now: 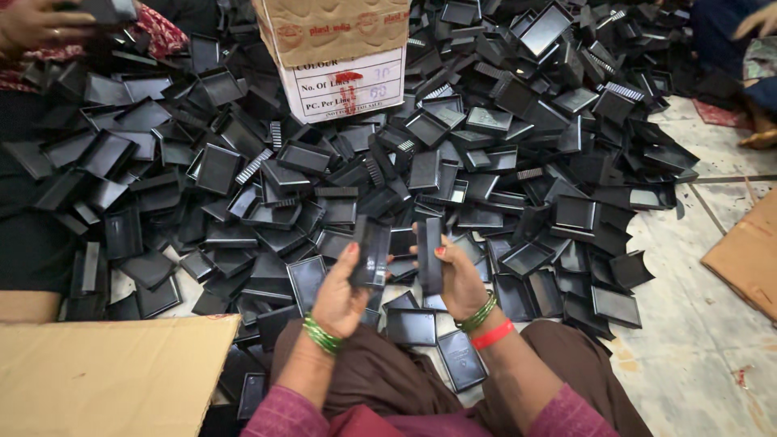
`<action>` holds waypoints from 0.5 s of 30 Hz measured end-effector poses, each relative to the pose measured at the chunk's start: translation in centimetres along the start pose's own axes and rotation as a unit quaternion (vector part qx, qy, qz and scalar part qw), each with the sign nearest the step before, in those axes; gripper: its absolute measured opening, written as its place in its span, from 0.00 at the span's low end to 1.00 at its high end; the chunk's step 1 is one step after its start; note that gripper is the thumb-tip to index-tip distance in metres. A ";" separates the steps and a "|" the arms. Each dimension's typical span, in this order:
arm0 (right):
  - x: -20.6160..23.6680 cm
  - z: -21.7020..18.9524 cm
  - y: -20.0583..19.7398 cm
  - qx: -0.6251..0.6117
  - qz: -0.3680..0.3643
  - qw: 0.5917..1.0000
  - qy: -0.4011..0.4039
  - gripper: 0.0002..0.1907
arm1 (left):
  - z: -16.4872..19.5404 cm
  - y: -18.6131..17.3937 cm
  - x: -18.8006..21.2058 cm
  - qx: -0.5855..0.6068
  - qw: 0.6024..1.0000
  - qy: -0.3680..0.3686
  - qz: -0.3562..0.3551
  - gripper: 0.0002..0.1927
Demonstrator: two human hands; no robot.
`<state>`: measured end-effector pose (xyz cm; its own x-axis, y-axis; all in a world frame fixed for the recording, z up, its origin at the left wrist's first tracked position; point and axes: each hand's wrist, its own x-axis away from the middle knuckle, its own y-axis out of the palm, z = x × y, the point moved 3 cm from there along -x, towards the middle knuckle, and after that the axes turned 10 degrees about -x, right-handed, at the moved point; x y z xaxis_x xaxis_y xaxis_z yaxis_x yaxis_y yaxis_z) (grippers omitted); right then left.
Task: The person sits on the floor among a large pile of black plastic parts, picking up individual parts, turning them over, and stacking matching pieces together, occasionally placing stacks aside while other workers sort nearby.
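Brown cloth (405, 380) covers the person's lap at the near edge, with pink sleeves (279, 417) on both arms. Green bangles (322, 333) sit on the left wrist, and green and red bangles (484, 322) sit on the right wrist. Up from the lap, the left hand (340, 295) has its fingers closed around a black plastic tray (371, 252), thumb on the front, and holds it upright. Just beside it, the right hand (457, 279) grips a second black tray (429, 255), also upright, with the thumb pressed on its near face. Both trays are held in the air above the lap, close together but not touching. Between the knees lie a few flat black trays (411, 326) on the floor. Farther off, a big heap of the same black trays (486, 146) spreads across the floor from left to right. At the far side, a cardboard box (340, 57) with a white label stands in the heap. Near left is a flat brown piece of cardboard (105, 376). Near right shows bare floor tiles (696, 356), and another piece of cardboard (749, 255) lies at the right edge. At the far left corner, another person's hand (36, 24) holds a black tray.
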<state>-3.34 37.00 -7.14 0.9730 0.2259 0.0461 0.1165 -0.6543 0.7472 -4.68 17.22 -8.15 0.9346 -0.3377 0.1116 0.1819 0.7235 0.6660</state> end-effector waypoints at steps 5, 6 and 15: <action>-0.8 2.5 0.0 0.094 0.067 0.993 -0.023 0.30 | -3.6 3.8 1.0 -0.085 0.994 0.032 0.058 0.29; -0.9 2.9 0.1 0.152 0.076 0.984 -0.050 0.30 | -3.8 4.4 1.2 -0.113 0.991 0.056 0.054 0.30; -0.4 3.5 1.1 0.345 0.096 0.919 -0.163 0.30 | -3.8 7.1 2.6 -0.174 0.977 0.097 0.081 0.30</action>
<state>-2.94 33.66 -8.69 0.9836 -0.0974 -0.1517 -0.0756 -0.9868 0.1433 0.22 23.80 -5.96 0.9941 -0.1045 0.0302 0.0869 0.9300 0.3570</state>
